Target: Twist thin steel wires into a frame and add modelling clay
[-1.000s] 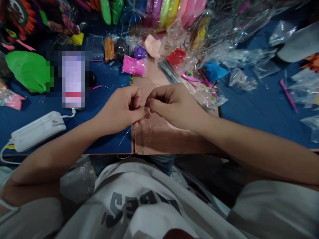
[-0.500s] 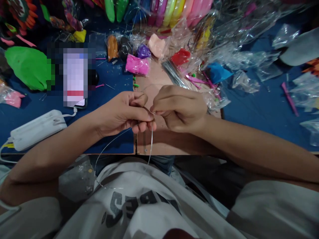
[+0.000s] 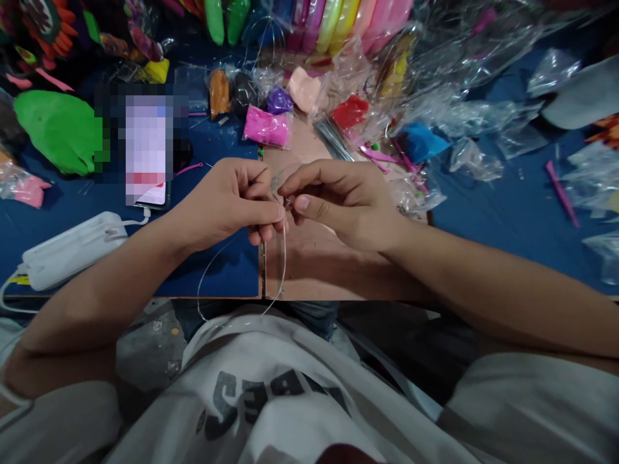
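- While the left hand [image 3: 236, 206] pinches a thin pale wire [image 3: 285, 254] between its thumb and curled fingers, the wire's loop hangs below — past the front edge of the table and across the top of the person's shirt [image 3: 271, 361].
- Just beside it, the right hand [image 3: 353, 206] has thumb and forefinger bent toward the left fingertips; a small glint shows there, but it is too fine to tell whether this hand grips the wire too.
- Both hands are above the place where a tan board [image 3: 329, 274] meets the blue surface [image 3: 217, 274] on the left.
- Beyond the hands lie a pink packet [image 3: 267, 126], a bundle of straight metal wires [image 3: 333, 138], a red lump [image 3: 351, 111] and, farther right, a blue lump [image 3: 425, 142].
- Left of the hands is a phone [image 3: 155, 196], its screen mostly blurred — a white cable runs from it to a white power bank [image 3: 72, 251].
- Behind the power bank sits a large green lump [image 3: 58, 132].
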`<state>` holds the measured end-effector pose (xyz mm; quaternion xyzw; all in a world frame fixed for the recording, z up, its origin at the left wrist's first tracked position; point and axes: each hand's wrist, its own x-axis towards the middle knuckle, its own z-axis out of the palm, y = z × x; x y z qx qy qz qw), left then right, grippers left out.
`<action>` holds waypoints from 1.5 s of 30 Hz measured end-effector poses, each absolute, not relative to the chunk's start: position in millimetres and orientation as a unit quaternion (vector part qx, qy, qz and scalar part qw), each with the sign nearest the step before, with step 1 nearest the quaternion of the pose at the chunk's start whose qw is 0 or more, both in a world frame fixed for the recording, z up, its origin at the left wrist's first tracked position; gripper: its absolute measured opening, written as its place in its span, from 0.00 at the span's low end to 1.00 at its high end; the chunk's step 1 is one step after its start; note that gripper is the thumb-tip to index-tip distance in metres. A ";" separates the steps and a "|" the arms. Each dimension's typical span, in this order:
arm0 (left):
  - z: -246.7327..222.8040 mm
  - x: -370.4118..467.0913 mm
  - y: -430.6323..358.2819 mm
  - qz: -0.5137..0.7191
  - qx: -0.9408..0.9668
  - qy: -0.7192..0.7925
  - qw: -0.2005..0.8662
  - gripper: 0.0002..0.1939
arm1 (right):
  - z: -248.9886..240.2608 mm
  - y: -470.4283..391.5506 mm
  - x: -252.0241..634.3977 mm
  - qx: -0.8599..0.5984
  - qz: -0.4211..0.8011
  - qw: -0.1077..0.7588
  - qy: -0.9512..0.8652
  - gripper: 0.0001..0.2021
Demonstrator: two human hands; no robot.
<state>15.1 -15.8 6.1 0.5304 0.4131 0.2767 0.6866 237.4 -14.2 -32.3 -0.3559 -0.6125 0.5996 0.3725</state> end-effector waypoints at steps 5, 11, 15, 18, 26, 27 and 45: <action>4.0 16.8 -16.5 0.263 0.525 0.418 0.693 0.27 | -30.5 -14.8 233.6 -0.317 0.636 0.390 -0.585 0.23; -5.0 16.1 -14.9 0.252 0.518 0.429 0.696 0.29 | -35.1 -13.6 237.1 -0.312 0.581 0.401 -0.636 0.18; -4.3 16.2 -15.1 0.234 0.524 0.431 0.696 0.30 | -41.3 -11.3 238.7 -0.287 0.488 0.431 -0.702 0.15; -0.2 16.1 -15.8 0.228 0.525 0.428 0.699 0.32 | -42.1 -13.4 242.2 -0.248 0.417 0.419 -0.768 0.18; -3.3 13.9 -11.6 0.266 0.549 0.446 0.655 0.30 | -38.5 -21.2 248.3 -0.290 0.343 0.516 -0.729 0.11; -4.9 14.1 -11.4 0.274 0.558 0.453 0.639 0.28 | -40.5 -20.0 245.5 -0.308 0.399 0.513 -0.695 0.09; -23.4 17.4 -24.7 0.091 0.564 0.226 0.789 0.13 | -26.3 67.5 172.2 -0.348 0.210 0.264 -0.875 0.29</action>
